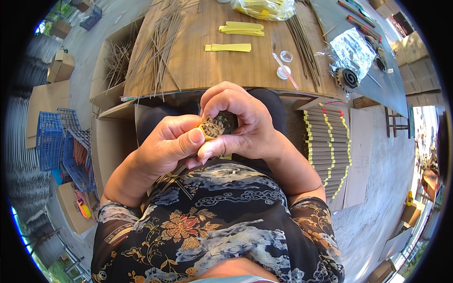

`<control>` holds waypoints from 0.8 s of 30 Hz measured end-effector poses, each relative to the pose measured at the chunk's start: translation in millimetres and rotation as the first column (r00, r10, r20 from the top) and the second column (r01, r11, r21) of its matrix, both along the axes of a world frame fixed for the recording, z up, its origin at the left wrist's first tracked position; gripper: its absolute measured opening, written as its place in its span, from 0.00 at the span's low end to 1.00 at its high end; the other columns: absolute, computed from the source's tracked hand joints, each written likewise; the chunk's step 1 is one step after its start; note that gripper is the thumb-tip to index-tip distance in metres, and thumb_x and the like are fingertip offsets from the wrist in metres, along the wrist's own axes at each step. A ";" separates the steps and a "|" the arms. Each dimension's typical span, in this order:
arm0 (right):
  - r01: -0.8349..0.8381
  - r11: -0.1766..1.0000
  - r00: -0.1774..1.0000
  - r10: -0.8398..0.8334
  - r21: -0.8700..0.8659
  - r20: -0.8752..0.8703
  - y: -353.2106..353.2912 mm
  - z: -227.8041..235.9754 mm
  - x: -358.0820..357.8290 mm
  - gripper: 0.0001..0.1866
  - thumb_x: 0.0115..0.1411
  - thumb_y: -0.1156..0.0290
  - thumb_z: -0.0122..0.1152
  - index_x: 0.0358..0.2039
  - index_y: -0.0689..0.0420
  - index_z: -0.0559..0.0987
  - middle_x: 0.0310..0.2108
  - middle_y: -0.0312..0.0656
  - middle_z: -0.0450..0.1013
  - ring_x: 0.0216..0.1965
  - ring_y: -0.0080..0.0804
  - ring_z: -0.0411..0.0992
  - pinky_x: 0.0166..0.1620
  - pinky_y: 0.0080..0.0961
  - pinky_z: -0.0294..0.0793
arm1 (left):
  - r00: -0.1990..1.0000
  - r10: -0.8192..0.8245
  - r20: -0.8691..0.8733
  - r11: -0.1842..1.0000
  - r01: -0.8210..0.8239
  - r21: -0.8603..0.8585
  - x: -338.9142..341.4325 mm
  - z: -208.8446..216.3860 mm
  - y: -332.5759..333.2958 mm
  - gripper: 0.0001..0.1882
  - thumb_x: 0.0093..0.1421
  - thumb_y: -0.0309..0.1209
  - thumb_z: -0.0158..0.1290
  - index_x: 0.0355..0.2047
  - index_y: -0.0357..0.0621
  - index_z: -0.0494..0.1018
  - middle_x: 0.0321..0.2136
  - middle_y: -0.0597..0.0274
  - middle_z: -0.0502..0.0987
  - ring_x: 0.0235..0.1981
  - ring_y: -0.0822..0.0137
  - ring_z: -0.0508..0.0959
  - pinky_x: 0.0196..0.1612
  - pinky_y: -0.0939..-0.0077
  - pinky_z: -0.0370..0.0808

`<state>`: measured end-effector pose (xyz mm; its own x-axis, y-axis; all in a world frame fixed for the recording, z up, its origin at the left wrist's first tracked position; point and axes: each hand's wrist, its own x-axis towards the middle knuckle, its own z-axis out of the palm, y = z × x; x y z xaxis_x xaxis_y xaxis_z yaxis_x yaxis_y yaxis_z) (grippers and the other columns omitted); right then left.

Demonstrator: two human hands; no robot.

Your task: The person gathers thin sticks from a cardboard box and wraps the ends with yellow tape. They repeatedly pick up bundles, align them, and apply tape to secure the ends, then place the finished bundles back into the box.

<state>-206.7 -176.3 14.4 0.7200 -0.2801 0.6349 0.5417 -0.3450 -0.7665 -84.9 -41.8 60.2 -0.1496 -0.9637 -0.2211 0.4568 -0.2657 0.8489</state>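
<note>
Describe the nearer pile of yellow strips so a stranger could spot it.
Find the large brown wooden table, then the clear plastic bag toward its far side. Nearer the person lie two piles of flat yellow strips; choose the closer, smaller pile.

Stick bundle (212,128) — partly hidden by fingers (188,141), plastic bag (265,12) — cut off above

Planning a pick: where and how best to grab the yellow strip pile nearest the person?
Probably pinch the nearer yellow strip pile across its narrow width around mid-length, coming from above. It's long and thin, lying flat on the wooden table with its length running left to right. Wood shows along both long edges; the farther yellow strip pile lies apart.
</note>
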 end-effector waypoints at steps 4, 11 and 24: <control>-0.067 0.994 0.998 0.069 0.086 -0.014 -16.2 1.8 -7.8 0.33 0.34 0.56 0.72 0.40 0.60 0.72 0.38 0.40 0.68 0.43 0.29 0.66 0.46 0.23 0.63 | 0.978 0.093 0.189 0.995 -0.088 -0.036 -3.4 -1.9 -13.6 0.19 0.59 0.43 0.47 0.34 0.35 0.69 0.20 0.66 0.68 0.17 0.81 0.64 0.21 0.91 0.60; 0.689 0.436 0.221 -0.887 -0.579 -0.405 -118.3 -67.1 -67.8 0.22 0.52 0.54 0.57 0.35 0.62 0.76 0.35 0.50 0.70 0.38 0.46 0.69 0.40 0.35 0.68 | 0.927 0.347 0.142 0.915 -0.301 -0.268 4.8 -4.8 -42.8 0.18 0.61 0.40 0.45 0.38 0.33 0.69 0.21 0.61 0.69 0.17 0.80 0.63 0.19 0.91 0.61; 0.683 0.620 0.725 -0.510 0.387 -0.463 -93.7 -60.5 -63.6 0.08 0.56 0.70 0.56 0.30 0.63 0.75 0.22 0.38 0.72 0.21 0.17 0.66 0.24 0.15 0.65 | 0.940 0.333 -0.073 0.889 -0.338 -0.308 9.4 -7.0 -57.9 0.18 0.61 0.39 0.44 0.43 0.36 0.68 0.20 0.59 0.69 0.16 0.77 0.63 0.19 0.87 0.62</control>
<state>-270.3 -270.0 -46.1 0.3879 -0.9195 0.0645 0.0886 -0.0324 -0.9955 -75.6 -99.8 53.1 0.1939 -0.9761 0.0983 0.4876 0.1828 0.8537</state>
